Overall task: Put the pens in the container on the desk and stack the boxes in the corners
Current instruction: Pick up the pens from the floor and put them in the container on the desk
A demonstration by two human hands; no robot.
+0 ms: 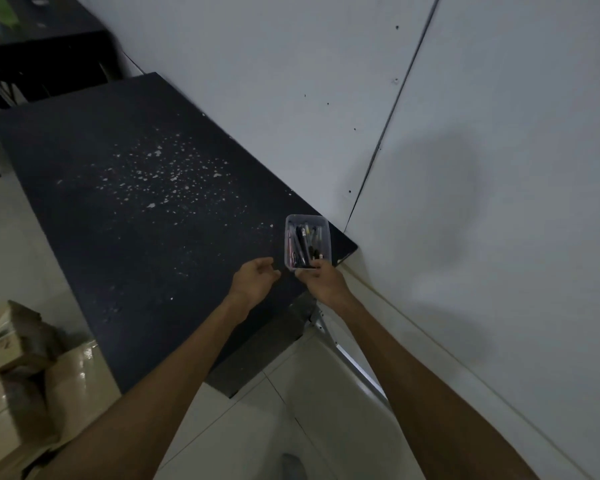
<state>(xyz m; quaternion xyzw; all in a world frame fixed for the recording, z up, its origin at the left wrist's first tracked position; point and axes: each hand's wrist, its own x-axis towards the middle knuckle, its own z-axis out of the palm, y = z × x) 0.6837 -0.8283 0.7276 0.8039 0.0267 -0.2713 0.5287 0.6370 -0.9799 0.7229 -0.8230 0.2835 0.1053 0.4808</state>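
While the right hand (326, 282) grips the near end of the container (307, 242) of pens (303, 244) at the worktop's (136, 202) right corner, the left hand (255, 280) hangs loosely curled, empty; the boxes (18, 355) on the floor apparently await stacking.

You see a black desk (125, 216) whose top is speckled with small white flecks (160, 174), thickest toward its far middle. At its right near corner the container (307, 242) is clear plastic, and the pens (303, 244) inside it are mostly black and dark grey, with a touch of pink at the left. The wall (499, 168) on the right is pale grey-white, crossed by thin dark seams. The floor tiles (257, 427) near you are off-white. At the near left the cardboard boxes (18, 358) are tan, wrapped with glossy tape.
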